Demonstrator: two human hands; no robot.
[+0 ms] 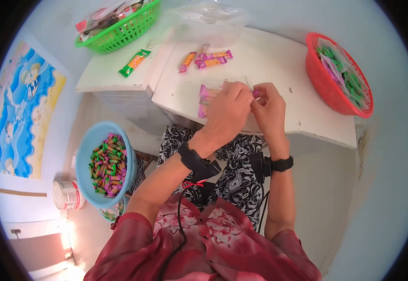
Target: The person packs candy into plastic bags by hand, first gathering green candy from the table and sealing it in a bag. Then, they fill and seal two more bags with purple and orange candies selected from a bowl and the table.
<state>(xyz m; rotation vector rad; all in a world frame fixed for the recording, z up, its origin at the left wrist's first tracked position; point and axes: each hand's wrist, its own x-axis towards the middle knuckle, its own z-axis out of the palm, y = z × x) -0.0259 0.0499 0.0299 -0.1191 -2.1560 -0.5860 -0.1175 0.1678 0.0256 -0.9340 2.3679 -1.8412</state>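
Over the white table my left hand [229, 110] and my right hand [269, 107] meet fingertip to fingertip. My right fingers are pinched on a small purple-wrapped candy [256, 94], of which only a bit shows. The left fingers are also closed, but what they grip is hidden. Beside and partly under my left hand lie purple-wrapped candies [205, 97], seemingly in a clear bag. Farther back, several purple and orange candies [208, 60] lie in a loose group. A single green and orange candy [134, 63] rests to the left.
A red basket [312, 77] of bagged candies stands at the table's right end. At the back left is a green basket [124, 33] of packaging, near clear plastic bags [208, 16]. A blue basin [83, 159] full of candies stands low on the left, beside a white tub [67, 195].
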